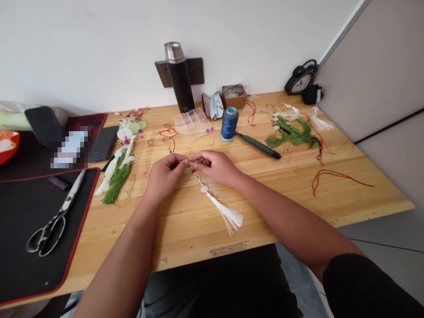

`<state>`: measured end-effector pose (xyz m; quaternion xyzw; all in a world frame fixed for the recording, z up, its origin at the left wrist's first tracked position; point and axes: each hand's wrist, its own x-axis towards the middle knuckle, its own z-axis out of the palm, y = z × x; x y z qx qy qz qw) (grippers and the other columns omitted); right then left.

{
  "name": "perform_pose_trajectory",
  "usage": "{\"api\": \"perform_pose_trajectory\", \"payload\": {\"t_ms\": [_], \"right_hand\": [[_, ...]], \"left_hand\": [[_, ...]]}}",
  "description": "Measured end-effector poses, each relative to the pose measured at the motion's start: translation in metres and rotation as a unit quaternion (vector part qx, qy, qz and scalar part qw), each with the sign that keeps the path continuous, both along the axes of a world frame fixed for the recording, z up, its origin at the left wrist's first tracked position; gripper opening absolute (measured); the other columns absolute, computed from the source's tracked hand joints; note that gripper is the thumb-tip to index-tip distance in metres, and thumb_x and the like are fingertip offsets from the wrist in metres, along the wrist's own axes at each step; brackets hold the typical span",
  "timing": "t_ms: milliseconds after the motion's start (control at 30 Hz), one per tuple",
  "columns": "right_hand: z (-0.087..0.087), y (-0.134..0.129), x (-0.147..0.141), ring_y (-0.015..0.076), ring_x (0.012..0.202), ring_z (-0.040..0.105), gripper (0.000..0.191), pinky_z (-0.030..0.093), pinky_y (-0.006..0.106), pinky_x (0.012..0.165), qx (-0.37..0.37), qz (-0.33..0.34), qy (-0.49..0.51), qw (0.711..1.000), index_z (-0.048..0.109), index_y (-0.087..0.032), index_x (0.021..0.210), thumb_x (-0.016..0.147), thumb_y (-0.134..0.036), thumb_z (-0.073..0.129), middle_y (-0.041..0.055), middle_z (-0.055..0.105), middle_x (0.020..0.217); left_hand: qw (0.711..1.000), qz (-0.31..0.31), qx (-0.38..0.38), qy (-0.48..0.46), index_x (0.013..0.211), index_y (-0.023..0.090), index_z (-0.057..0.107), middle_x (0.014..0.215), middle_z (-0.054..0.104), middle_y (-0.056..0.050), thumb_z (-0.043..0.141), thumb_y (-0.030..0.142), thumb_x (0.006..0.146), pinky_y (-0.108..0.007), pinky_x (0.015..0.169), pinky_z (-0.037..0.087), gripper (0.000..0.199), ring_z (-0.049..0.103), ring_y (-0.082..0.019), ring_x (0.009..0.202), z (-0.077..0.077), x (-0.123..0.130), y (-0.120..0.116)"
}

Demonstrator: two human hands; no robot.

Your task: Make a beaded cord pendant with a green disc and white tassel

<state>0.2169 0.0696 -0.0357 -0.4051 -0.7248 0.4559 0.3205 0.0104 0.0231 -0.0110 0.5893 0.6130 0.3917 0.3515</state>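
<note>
Head view: left hand (166, 177) and right hand (216, 167) meet mid-table, thumb and forefinger of each pinched nearly closed on the pale disc (188, 169) of an ornament, its white tassel (228, 213) trailing over the wooden table (185, 229) toward 5 o'clock. From the hands: blue thread spool (229, 126) at 1 o'clock, green tassels (294, 132) at 2, scissors (59, 216) on black mat (23, 221) at 8, black flask (179, 84) near 12.
</note>
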Motion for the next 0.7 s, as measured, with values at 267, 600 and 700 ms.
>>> {"api": "perform_pose_trajectory", "payload": {"t_ms": [267, 600, 700], "right_hand": [[0.0058, -0.0008, -0.0004, 0.0138, 0.074, 0.064, 0.005, 0.047, 0.028, 0.073, 0.016, -0.009, -0.031, 0.999, 0.082, -0.020, 0.098, 0.096, -0.023, 0.078, -0.0004, 0.078, 0.088], [0.0058, -0.0018, -0.0018, 0.0147, 0.073, 0.065, 0.007, 0.047, 0.028, 0.072, 0.003, -0.010, -0.022, 1.000, 0.079, -0.021, 0.096, 0.096, -0.027, 0.075, -0.0008, 0.078, 0.087], [0.0055, -0.0025, -0.0021, 0.0145, 0.074, 0.067, 0.007, 0.048, 0.028, 0.073, 0.001, -0.007, -0.006, 1.000, 0.078, -0.021, 0.096, 0.097, -0.027, 0.074, -0.0007, 0.079, 0.088]], "left_hand": [[1.000, -0.006, 0.001, -0.008, 0.093, 0.021, 0.081, 0.088, 0.081, -0.005, 0.076, 0.052, 0.090, -0.032, 0.074, 0.047, 0.032, 0.067, -0.020, 0.079, -0.0026, -0.0009, 0.0016], [1.000, -0.002, -0.002, 0.007, 0.093, 0.021, 0.080, 0.086, 0.079, -0.004, 0.076, 0.051, 0.091, -0.030, 0.072, 0.047, 0.030, 0.065, -0.019, 0.077, 0.0003, -0.0022, 0.0013], [1.000, -0.006, -0.006, 0.002, 0.093, 0.021, 0.080, 0.085, 0.079, -0.003, 0.077, 0.049, 0.091, -0.030, 0.073, 0.048, 0.028, 0.065, -0.019, 0.077, 0.0008, -0.0018, 0.0013]]}}
